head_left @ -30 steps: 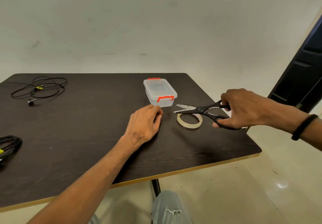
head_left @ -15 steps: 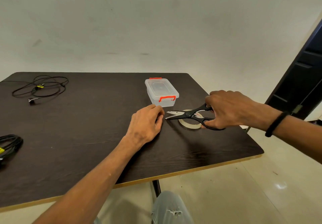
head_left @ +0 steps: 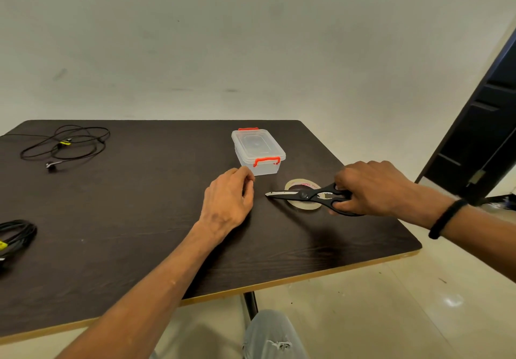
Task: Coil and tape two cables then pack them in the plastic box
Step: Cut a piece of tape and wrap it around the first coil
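Dark table: lidded clear plastic box, right-hand grip around black scissors, left-hand fingers curled.

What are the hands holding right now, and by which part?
The right hand grips the scissors by their black handle loops, blades closed. The left hand rests curled on the table; whether it pinches tape cannot be told.

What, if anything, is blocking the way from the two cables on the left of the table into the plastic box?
Its lid. The plastic box is shut, both red clips down. The bare table between it and the thin cable and the thick cable holds nothing.
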Motion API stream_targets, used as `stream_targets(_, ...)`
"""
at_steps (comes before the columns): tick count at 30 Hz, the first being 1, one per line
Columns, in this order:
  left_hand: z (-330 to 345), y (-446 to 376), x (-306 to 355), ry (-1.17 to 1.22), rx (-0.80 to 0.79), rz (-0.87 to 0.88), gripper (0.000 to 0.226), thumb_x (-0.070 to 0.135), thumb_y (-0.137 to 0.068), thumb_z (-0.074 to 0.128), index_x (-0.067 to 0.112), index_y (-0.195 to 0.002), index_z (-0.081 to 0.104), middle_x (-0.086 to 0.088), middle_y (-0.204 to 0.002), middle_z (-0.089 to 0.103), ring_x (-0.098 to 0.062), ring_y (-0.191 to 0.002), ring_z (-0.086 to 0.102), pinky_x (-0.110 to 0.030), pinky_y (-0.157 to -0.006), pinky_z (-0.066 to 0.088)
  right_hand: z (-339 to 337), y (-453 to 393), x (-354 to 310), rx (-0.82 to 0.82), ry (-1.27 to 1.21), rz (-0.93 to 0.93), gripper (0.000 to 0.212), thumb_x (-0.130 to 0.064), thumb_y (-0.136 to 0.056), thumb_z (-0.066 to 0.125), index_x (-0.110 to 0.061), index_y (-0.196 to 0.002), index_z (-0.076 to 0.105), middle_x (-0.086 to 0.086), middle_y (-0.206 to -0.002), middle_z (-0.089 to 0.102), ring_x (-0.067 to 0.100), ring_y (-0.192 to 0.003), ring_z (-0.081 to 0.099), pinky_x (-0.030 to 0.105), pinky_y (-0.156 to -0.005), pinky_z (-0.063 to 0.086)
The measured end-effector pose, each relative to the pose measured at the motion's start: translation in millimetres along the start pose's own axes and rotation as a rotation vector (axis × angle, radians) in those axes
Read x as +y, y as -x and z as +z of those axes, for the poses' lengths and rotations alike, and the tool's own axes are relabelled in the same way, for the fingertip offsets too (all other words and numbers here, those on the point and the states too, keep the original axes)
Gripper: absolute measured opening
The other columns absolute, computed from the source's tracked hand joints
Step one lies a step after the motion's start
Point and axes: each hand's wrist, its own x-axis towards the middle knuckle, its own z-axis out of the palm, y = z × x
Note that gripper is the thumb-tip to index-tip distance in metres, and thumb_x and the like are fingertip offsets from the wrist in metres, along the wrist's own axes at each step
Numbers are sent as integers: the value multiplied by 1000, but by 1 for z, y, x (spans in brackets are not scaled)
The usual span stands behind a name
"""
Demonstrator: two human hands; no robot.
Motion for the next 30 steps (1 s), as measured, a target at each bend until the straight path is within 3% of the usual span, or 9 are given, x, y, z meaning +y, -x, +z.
stream_targets(4,0,-1,1,22,-163,158,43,17,-103,44,38,-141,45,7,-121,65,-14,-100,59,-41,-83,55,13,6,3,-15,-116,3,57,-84,-79,60,-27,-84,60,-8,-84,65,19,-76,63,32,-57,43)
stream_targets(7,-1,-11,3,-5,-397,253,66,4,-97,42,45,-148,40,5,-146,58,-20,-123,52,-48,-104,49,25,8,6,-28,-199,-2,62,-89,-74,60,-27,-78,57,-10,-76,61,14,-70,60,34,-59,49)
stream_targets(9,-1,-23,9,-24,-483,292,70,0,-94,41,46,-148,43,5,-151,55,-21,-131,50,-49,-109,46,30,9,8,-47,-245,1,64,-90,-71,62,-27,-76,57,-10,-74,61,13,-69,60,34,-60,50)
stream_targets(13,-1,-46,26,9,-594,344,58,-4,-95,41,27,-137,65,1,-135,67,-16,-119,60,-41,-110,46,38,13,12,-102,-341,-2,67,-90,-68,66,-24,-79,57,-8,-74,64,12,-69,60,34,-61,49)
stream_targets(17,2,-58,36,35,-631,300,52,-3,-97,40,19,-134,70,-1,-134,70,-13,-115,62,-32,-108,47,46,18,23,-146,-441,-22,71,-92,-63,68,-23,-78,57,-6,-72,65,15,-69,60,36,-60,47)
stream_targets(19,4,-61,42,54,-653,248,49,-2,-100,40,16,-136,69,-2,-137,67,-11,-115,59,-19,-101,42,50,21,30,-182,-482,-48,72,-91,-63,71,-22,-79,58,-4,-75,65,18,-70,59,36,-60,46)
stream_targets(21,10,-66,48,86,-676,178,46,0,-103,40,14,-138,67,-2,-128,68,-5,-96,57,-14,-87,40,54,24,40,-224,-527,-75,71,-86,-63,76,-19,-81,58,-2,-79,66,18,-71,58,30,-59,43)
stream_targets(25,24,-76,55,205,-716,-26,44,3,-104,40,14,-138,66,3,-87,67,-9,-78,62,-22,-80,53,57,27,63,-290,-534,-77,65,-80,-62,81,-23,-83,58,-7,-93,59,13,-81,56,25,-65,43)
stream_targets(30,38,-92,63,320,-753,-216,45,8,-105,36,11,-141,62,-8,-98,73,-17,-88,71,-37,-95,61,60,18,80,-378,-518,-80,46,-75,-60,86,-48,-83,57,-12,-112,48,9,-107,47,31,-89,52)
